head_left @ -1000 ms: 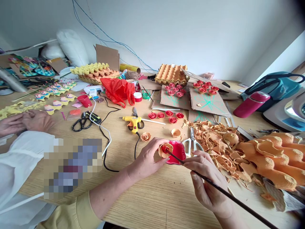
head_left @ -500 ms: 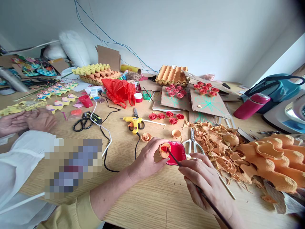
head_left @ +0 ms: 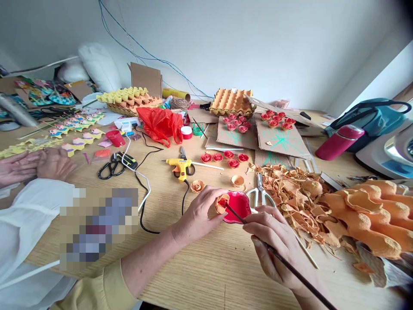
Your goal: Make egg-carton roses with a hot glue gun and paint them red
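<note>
Between the thumb and fingers of my left hand (head_left: 200, 215) is an orange egg-carton flower (head_left: 222, 204), its centre partly painted red. My right hand (head_left: 277, 245) grips a dark paintbrush (head_left: 290, 267), and the brush tip is inside the flower. Just behind the flower lies a dish of red paint (head_left: 240, 206), partly covered by the flower and brush. An unpainted flower (head_left: 197, 186) and an orange carton cup (head_left: 238, 181) rest beyond my hands. Several red painted flowers (head_left: 233, 163) sit farther back.
White-handled scissors (head_left: 260, 196) lie beside orange carton scraps (head_left: 293, 198) and an egg tray (head_left: 371, 215) at right. A yellow glue gun (head_left: 180, 167) with its cord lies left of centre. Another person's hands (head_left: 54, 163) are at far left. Cardboard (head_left: 280, 142) holds more red flowers.
The brush handle has tilted a little lower on the right, with its tip still in the flower. My left hand keeps hold of the flower, and the view has shifted slightly.
</note>
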### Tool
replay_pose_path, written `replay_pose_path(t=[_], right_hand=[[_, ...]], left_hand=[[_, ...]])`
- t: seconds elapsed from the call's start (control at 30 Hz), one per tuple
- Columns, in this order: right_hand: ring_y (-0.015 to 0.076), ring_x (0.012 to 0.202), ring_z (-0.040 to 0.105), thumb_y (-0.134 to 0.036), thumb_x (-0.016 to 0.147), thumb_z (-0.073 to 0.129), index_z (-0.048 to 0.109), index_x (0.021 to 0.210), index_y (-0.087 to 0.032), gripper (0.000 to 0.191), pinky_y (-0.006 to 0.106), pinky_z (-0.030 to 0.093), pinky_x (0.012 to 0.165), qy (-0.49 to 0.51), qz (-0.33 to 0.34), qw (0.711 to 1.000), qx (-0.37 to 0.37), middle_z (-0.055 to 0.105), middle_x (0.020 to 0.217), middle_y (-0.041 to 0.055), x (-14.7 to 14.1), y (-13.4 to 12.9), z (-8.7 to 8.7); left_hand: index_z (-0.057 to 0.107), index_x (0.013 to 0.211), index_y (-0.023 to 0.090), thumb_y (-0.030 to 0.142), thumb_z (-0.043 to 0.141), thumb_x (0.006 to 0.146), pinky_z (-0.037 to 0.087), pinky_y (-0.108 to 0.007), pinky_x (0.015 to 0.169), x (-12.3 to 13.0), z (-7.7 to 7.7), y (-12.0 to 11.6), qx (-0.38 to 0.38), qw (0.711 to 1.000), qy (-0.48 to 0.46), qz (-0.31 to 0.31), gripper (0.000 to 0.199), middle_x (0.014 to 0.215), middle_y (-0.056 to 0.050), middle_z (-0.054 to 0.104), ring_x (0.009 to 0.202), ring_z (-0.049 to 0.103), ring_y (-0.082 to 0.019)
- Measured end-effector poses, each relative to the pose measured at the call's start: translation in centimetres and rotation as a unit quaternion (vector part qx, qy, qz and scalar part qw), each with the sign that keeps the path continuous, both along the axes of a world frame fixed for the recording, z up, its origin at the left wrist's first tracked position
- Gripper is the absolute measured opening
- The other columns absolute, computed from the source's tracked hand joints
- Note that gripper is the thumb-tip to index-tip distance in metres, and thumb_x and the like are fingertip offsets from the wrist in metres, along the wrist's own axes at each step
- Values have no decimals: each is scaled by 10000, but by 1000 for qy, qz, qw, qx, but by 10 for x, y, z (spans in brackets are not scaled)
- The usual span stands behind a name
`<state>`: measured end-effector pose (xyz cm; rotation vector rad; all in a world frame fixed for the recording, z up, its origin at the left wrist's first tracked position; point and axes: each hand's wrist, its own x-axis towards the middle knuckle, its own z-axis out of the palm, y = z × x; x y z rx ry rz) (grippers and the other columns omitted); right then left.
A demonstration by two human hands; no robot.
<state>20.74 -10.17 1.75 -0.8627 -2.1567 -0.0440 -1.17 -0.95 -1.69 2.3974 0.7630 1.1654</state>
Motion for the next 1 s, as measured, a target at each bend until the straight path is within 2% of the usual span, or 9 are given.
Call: replay_pose_path(t=[0.23, 0.4, 0.57, 0.73, 0.83, 1.0], right_hand=[[206, 946, 637, 11, 897, 499, 607, 1134, -132, 297, 450, 477, 975, 53, -14, 999, 0, 681, 1039, 107, 5, -1, -7], [198, 937, 651, 45, 874, 511, 607, 1161, -109, 340, 469, 476, 989, 66, -9, 997, 24, 676, 1047, 112, 7, -3, -9], [177, 837, 659, 29, 881, 530, 597, 1120, -120, 290, 465, 482, 973, 80, -34, 995, 41, 681, 952, 82, 6, -2, -6], [145, 651, 591, -14, 933, 537, 570, 1037, -174, 194, 435, 495, 936, 51, -85, 995, 22, 674, 807, 17, 3, 0, -3], [162, 680, 613, -58, 969, 550, 558, 1020, -199, 151, 426, 500, 931, 23, -109, 994, -4, 679, 814, 14, 3, 3, -5], [175, 692, 616, -91, 997, 536, 542, 1018, -224, 135, 426, 516, 879, 3, -131, 991, -21, 672, 811, 3, 4, 7, -8]], left_hand=[[535, 1342, 228, 83, 716, 851, 575, -363, 972, 1, 4, 1, -20, 1000, -8, 14, 542, 1206, -82, 688, 1098, 676, -232], [545, 1311, 219, 59, 698, 820, 585, -332, 926, 1, 7, -1, -56, 998, -23, 18, 538, 1164, -72, 713, 1031, 699, -214], [548, 1260, 231, 95, 699, 832, 566, -341, 983, 2, 6, -2, -115, 991, -64, 24, 474, 1212, -81, 712, 1106, 709, -225], [545, 1231, 239, 86, 702, 818, 562, -337, 968, 2, 3, -1, -133, 987, -86, 21, 468, 1188, -71, 707, 1084, 714, -215], [543, 1226, 238, 88, 711, 812, 563, -341, 955, 1, 3, 0, -132, 987, -85, 28, 472, 1170, -69, 707, 1070, 711, -216], [576, 1261, 227, 103, 698, 837, 543, -383, 1030, 0, 6, 2, -114, 991, -64, 29, 458, 1224, -89, 690, 1134, 682, -238]])
